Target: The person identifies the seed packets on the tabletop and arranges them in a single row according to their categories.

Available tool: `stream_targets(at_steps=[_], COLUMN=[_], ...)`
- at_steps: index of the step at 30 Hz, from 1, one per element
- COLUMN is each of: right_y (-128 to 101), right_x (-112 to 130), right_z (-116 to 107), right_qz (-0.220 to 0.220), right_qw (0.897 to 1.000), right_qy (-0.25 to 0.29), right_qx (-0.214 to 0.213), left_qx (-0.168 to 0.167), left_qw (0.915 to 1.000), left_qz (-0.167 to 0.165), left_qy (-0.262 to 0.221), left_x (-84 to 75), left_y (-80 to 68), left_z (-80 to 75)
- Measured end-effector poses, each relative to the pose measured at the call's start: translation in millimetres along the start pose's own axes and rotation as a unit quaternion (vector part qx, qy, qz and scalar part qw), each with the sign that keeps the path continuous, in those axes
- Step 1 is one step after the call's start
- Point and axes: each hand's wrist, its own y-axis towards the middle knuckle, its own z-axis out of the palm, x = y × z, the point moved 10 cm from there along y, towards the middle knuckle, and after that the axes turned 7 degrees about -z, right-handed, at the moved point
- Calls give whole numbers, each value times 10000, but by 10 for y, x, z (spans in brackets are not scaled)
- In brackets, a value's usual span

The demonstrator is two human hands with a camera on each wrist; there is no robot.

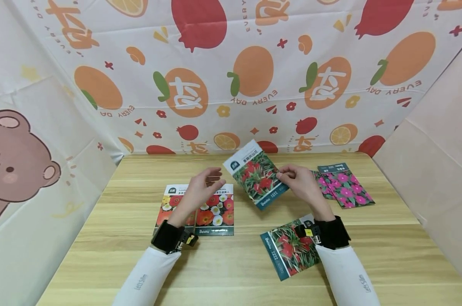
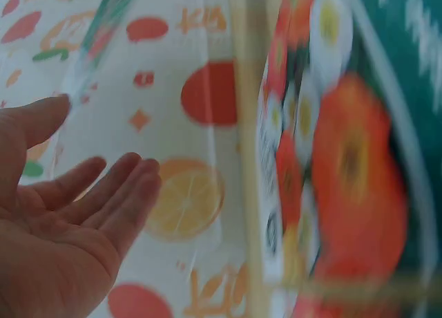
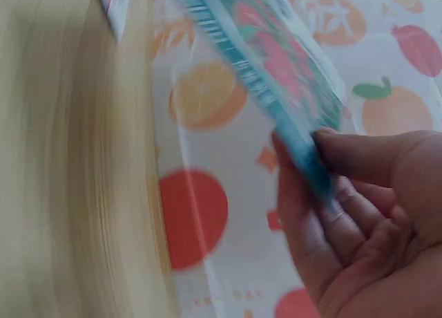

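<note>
My right hand (image 1: 301,183) is pinching one thin, rectangular red-flowered packet (image 1: 255,175) above the wood-grained table (image 1: 231,272); my left hand (image 1: 201,189), fingers loosely spread, is hovering empty. One matching packet (image 1: 288,246), two poppy packets (image 1: 215,216) and two overlapping pink-flowered packets (image 1: 347,187) are lying flat.

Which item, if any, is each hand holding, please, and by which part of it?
The right hand pinches a raised red-flowered packet near a corner, at the end of its blue-green band. The left hand holds nothing.
</note>
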Motion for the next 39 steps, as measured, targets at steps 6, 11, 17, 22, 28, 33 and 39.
stream_targets(at_steps=[6,11,17,22,28,33,39], right_y=[-12,-3,-5,-7,-33,4,82], right_x=[72,133,146,148,128,45,-215], right_z=[103,204,307,365,397,397,357], right_qz=[360,358,397,483,480,59,-427], right_qw=[9932,9867,9839,9843,9838,9829,9781], right_qy=[1104,1578,1741,1697,1706,1827,2038], right_qx=[-119,-184,-113,68,283,214,-15], left_qx=[293,169,71,-59,-69,-149,-206], left_qw=[9849,9648,9669,9674,9645,9661,9694], left_qz=[-145,-432,-495,-561,-758,-896,-929], left_qy=[-1702,-2589,-2502,-2471,-2528,-2417,-2264], left_x=[-59,-45,-40,-6,61,103,158], left_y=[-11,-22,-29,-26,-8,-6,2], left_z=[241,266,256,246,263,234,199])
